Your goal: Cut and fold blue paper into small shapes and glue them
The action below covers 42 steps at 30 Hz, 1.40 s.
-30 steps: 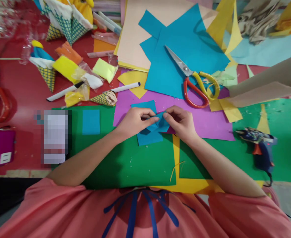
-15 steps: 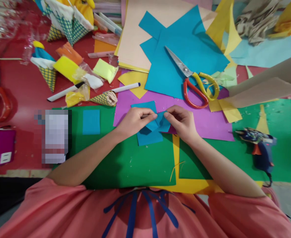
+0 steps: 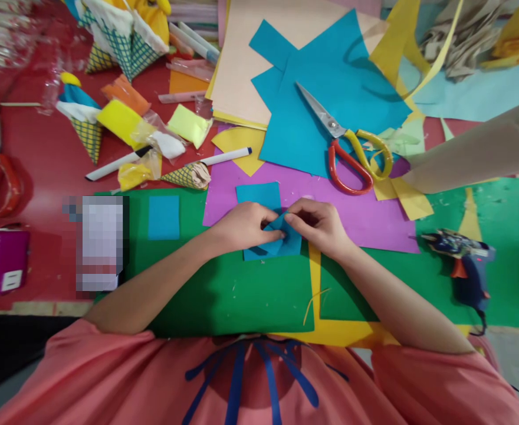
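Between my hands is a small piece of blue craft paper, bent or folded, with its far edge raised. My left hand pinches its left side, the thumb lying along its near face. On the other side, my right hand grips the top corner between thumb and fingertips. My fingers cover part of the piece, so its exact folds cannot be made out. Under and behind it lie more blue paper pieces, one showing as a flat rectangle. A separate blue square rests to the left on the green sheet.
Red-and-yellow-handled scissors lie on a large blue sheet beyond my hands. At right are a glue gun and a rolled paper sheet. Markers, clay packets and small cones crowd the left back.
My left hand has turned and shifted slightly nearer me, its thumb now lower on the blue piece. The piece has tilted and folded between my fingers. A yellow strip at upper right has shifted.
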### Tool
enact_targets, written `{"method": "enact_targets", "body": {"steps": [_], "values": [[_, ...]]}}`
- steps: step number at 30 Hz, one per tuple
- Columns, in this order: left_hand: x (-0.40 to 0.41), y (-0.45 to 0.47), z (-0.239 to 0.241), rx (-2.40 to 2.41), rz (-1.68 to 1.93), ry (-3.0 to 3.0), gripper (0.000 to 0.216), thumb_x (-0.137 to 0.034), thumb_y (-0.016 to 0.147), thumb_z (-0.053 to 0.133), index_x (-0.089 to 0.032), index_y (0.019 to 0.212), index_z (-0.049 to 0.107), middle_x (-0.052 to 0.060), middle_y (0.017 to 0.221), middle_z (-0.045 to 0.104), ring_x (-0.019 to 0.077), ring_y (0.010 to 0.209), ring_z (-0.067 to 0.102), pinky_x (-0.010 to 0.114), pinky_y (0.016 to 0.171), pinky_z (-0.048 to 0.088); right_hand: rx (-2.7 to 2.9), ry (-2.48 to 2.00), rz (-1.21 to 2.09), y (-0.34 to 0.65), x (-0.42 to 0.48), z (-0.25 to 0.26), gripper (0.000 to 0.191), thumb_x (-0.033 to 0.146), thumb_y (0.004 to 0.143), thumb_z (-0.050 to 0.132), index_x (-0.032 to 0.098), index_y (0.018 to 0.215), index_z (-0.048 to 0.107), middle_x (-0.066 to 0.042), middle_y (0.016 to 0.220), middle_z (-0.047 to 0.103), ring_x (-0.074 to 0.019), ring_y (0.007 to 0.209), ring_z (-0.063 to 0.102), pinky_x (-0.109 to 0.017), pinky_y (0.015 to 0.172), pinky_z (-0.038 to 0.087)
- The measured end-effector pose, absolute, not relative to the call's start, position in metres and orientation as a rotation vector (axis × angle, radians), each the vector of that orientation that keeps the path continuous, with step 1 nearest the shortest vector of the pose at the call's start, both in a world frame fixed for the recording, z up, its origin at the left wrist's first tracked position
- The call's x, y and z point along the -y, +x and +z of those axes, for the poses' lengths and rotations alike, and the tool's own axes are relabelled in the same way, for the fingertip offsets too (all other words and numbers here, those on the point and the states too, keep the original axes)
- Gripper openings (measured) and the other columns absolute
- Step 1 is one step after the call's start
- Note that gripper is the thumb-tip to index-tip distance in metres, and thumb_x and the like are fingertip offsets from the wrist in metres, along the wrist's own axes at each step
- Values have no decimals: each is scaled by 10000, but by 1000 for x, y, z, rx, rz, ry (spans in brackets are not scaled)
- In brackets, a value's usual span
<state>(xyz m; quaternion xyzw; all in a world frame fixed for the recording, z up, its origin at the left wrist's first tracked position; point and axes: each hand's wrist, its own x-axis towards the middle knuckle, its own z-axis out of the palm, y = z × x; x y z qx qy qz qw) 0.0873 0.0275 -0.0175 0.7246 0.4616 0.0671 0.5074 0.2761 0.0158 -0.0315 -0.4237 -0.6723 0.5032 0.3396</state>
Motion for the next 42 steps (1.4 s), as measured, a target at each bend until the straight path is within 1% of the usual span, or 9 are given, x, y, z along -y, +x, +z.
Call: {"method": "enact_targets", "body": {"steps": [4,10,16,20,26,28,32,37,42], "values": [[-26,88,-18,-1141,173,1748,290,-362,779,603,-160,581,542,-39,520,481,97,525,445,232,506,272,1743,-1110,1299,276,-16,-31,170,277,849,578,148,741,604,5,650,575,-83,573,467,-224,539,374],[-28,85,-18,-1111,185,1773,413,-426,844,527,-170,537,422,-47,489,409,87,495,399,234,487,241,1692,-1151,1311,276,-17,-32,186,307,849,583,153,747,605,19,620,543,-71,526,422,-215,495,343],[-32,79,-13,-982,165,1758,404,-450,904,421,-165,622,464,-32,596,463,98,593,438,224,558,317,1687,-1160,1294,276,-18,-33,185,304,846,592,156,737,613,15,629,564,-81,550,448,-221,523,363],[-33,78,-12,-953,117,1722,403,-443,891,437,-172,595,395,-40,572,394,86,555,388,222,524,272,1699,-1115,1311,278,-18,-33,181,288,849,595,152,734,626,3,656,595,-91,588,489,-231,570,391],[-33,80,-15,-905,139,1824,358,-372,856,489,-164,572,426,-36,551,395,95,574,410,232,556,291,1728,-1101,1360,278,-18,-33,220,336,848,604,159,720,621,4,643,585,-97,582,485,-232,551,380],[-33,80,-15,-917,160,1762,372,-392,856,499,-163,573,425,-41,552,391,85,551,398,224,523,280,1706,-1109,1372,278,-18,-32,264,380,875,571,164,732,619,3,656,582,-100,597,492,-234,565,391],[-32,80,-13,-971,248,1510,410,-456,830,556,-166,584,405,-61,537,342,50,467,346,192,431,265,1578,-1140,1372,277,-19,-31,286,441,914,501,191,850,623,-9,737,612,-119,683,558,-245,634,446],[-31,83,-12,-1001,353,1178,368,-528,822,562,-163,774,545,-37,603,518,78,474,524,186,422,414,1442,-1047,1591,276,-18,-31,240,436,888,553,197,878,573,26,657,597,-94,555,557,-219,535,442],[-32,85,-11,-1001,434,1196,426,-594,806,549,-173,742,551,-28,572,561,88,474,534,198,438,426,1464,-1051,1653,275,-16,-28,224,396,900,548,185,823,554,19,683,594,-83,560,556,-209,535,454]]}}
